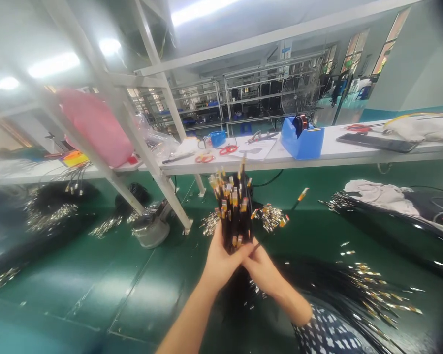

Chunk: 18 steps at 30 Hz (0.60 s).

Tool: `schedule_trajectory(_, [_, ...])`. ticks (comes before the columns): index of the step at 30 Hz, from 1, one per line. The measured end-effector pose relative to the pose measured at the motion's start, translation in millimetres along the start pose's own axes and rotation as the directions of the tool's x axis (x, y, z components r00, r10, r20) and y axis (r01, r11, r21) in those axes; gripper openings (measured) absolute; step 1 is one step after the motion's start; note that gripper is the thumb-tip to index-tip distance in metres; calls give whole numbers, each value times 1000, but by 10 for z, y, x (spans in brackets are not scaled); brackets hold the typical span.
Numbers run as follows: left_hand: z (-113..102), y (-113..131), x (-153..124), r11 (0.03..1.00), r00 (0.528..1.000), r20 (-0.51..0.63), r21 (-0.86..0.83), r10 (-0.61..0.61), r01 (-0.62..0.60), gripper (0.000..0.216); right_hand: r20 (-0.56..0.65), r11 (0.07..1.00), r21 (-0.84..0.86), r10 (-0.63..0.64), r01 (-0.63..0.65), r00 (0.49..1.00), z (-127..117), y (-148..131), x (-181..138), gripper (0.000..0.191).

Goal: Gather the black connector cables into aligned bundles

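Observation:
A bundle of black cables [237, 211] stands upright in front of me, its many ends tipped with metal connectors and orange-yellow tape. My left hand [221, 258] wraps round it from the left, with the thumb across the front. From the right, my right hand [258, 263] closes round the same bundle, its fingers partly hidden behind. Just beyond, more cable ends [271, 218] fan out at a lower level. One single cable end [302, 194] sticks out to the right of them.
A white bench [258, 164] runs across ahead, bearing a blue tape dispenser [302, 142], red-handled scissors [229, 149] and a dark flat device [375, 143]. Metal posts [170, 191] rise at left. Another cable bundle [369, 290] lies at lower right. A round container [151, 233] sits left.

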<state>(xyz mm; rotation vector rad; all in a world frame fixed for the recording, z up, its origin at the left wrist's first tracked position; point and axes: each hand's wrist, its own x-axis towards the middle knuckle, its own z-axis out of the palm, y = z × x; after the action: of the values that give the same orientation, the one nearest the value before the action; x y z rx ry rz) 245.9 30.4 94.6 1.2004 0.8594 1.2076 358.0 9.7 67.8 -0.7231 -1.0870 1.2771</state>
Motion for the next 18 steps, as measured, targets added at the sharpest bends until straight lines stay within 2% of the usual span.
schedule_trajectory(3, [-82,-29,18,1000,997,-77,-6,-10,9,38,69,998,-13,57,-56,996,-87,-40,-12,43])
schedule_trajectory(7, [-142,36,71,993,972,-231,-97,42,-67,39,96,994,-7,109,-109,989,-136,-55,-39,47])
schedule_trajectory(10, [-48,105,113,982,955,-252,-58,159,-179,39,148,997,-29,76,-73,986,-32,8,-60,65])
schedule_trajectory(12, [25,154,140,977,953,-217,32,212,-210,39,154,999,-34,26,-21,988,57,64,-50,78])
schedule_trajectory(14, [37,210,168,976,969,-139,105,206,-192,43,106,1000,-13,-2,3,994,97,97,-11,77])
schedule_trajectory(16, [-46,267,192,983,989,3,107,150,-149,52,88,999,-3,53,-53,995,55,86,52,63])
schedule_trajectory(18, [-198,301,211,989,980,168,84,103,-118,66,155,987,-23,158,-156,975,-49,31,118,46])
